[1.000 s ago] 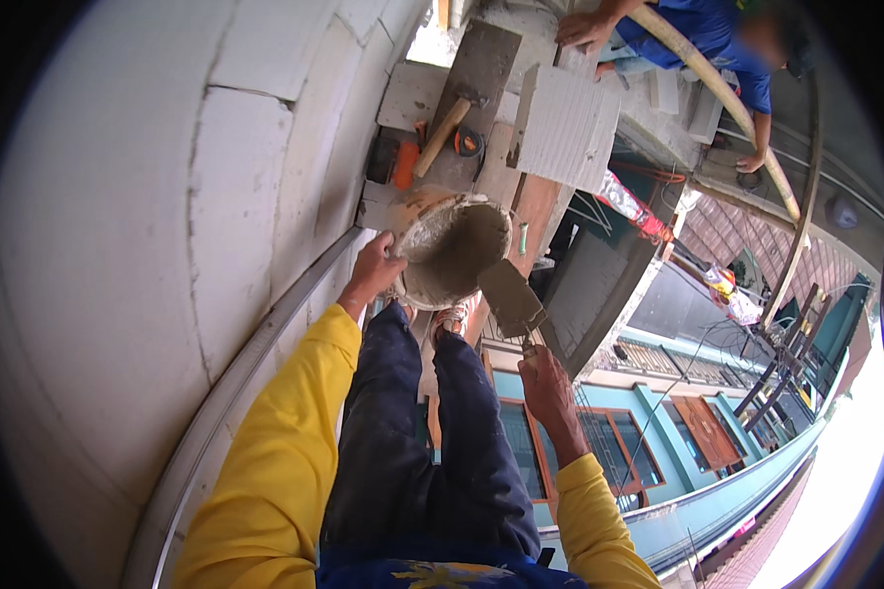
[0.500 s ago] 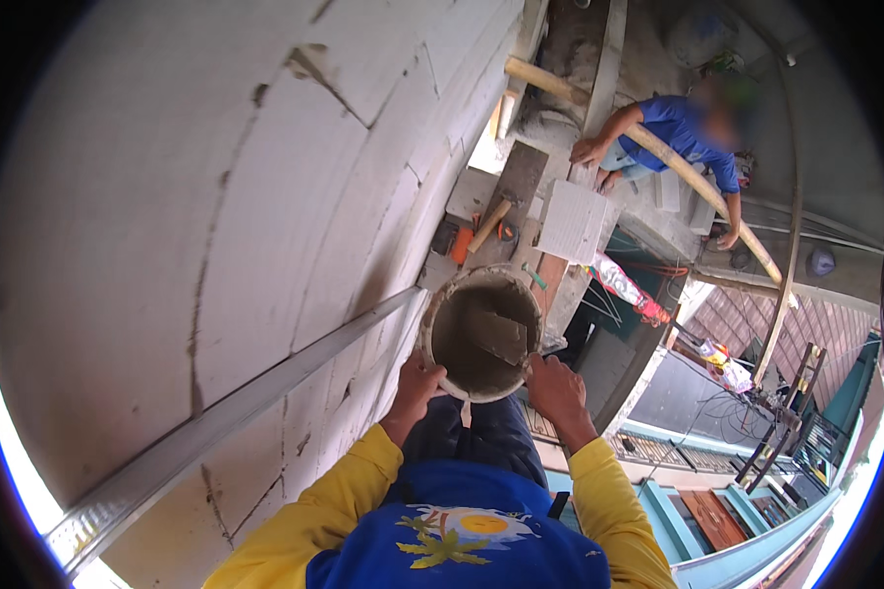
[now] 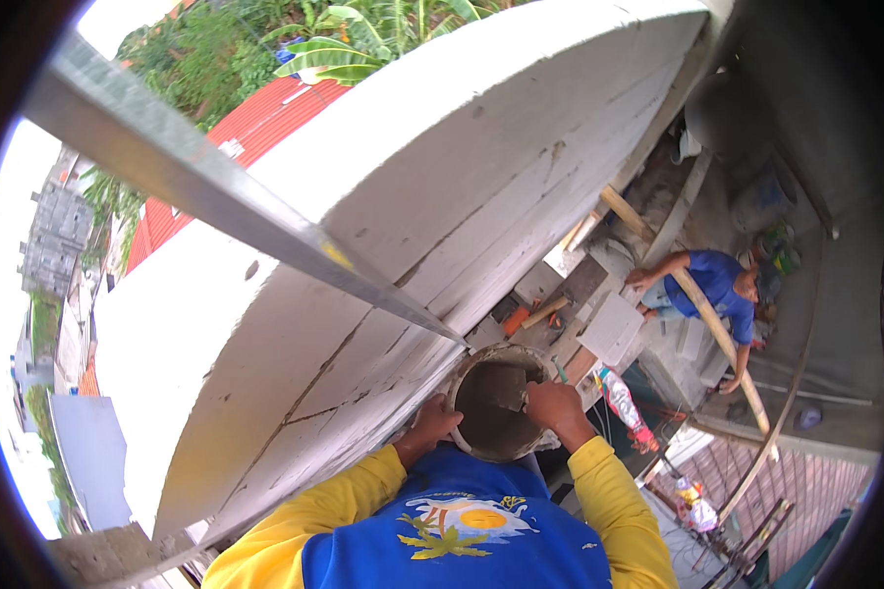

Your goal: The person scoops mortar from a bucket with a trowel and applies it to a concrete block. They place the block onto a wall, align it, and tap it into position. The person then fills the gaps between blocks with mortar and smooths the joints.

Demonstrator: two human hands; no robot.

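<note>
A pale round bucket (image 3: 481,447) holds grey mortar, close against my body beside the block wall. My left hand (image 3: 432,420) is closed on the bucket's left rim. At the bucket's right side my right hand (image 3: 552,405) is closed round the handle of a trowel (image 3: 509,386), whose blade sits inside the bucket, partly coated with mortar. Just beyond the bucket lie a wooden-handled hammer (image 3: 545,313), an orange object (image 3: 517,320) and a pale block (image 3: 609,330).
A white block wall (image 3: 462,167) runs diagonally, with a long metal bar (image 3: 216,187) along it. A co-worker in blue (image 3: 712,285) is behind a wooden pole (image 3: 705,309) at upper right. Trees, a red roof (image 3: 275,113) and buildings show beyond the wall; scaffolding and wires lie lower right.
My view has tilted up, bringing the wall top and roofs into sight. The trowel went into the bucket, and the bucket and both hands have come closer to my body.
</note>
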